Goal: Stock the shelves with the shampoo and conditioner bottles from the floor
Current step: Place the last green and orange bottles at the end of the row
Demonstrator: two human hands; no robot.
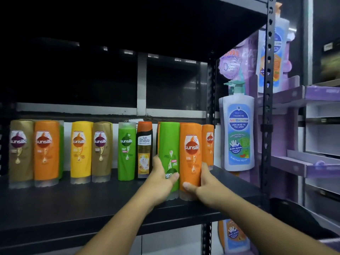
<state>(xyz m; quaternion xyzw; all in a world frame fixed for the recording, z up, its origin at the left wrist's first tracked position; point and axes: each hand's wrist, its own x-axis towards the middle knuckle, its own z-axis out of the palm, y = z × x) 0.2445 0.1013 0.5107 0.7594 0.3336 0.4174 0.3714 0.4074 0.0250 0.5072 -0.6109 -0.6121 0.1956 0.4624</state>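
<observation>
Placement step, head view. Your left hand [161,179] curls round the lower part of a green bottle [169,142], and your right hand [201,187] grips the base of an orange bottle [190,144]. The two bottles are touching side by side and stand upright at the right end of the dark shelf [73,203], ahead of the stocked row.

The bottles appear to be just set down or about to be slid back. The next move probably calls for pushing the pair rearward into line and then letting go with both hands. The green bottle's label reads upside down, so you may need to turn it over first.

Surroundings:
- A smaller orange bottle [207,142] stands right behind the pair, and a Safi Shayla bottle [144,149] stands just to their left. This leaves a narrow slot.
- Gold, orange, yellow and green bottles fill the row [46,153] further left.
- The perforated upright post [266,126] bounds the shelf on the right.
- Beyond the post, a white pump bottle [239,133] hangs on a purple cardboard display [287,100].

The floor stock is out of view.
</observation>
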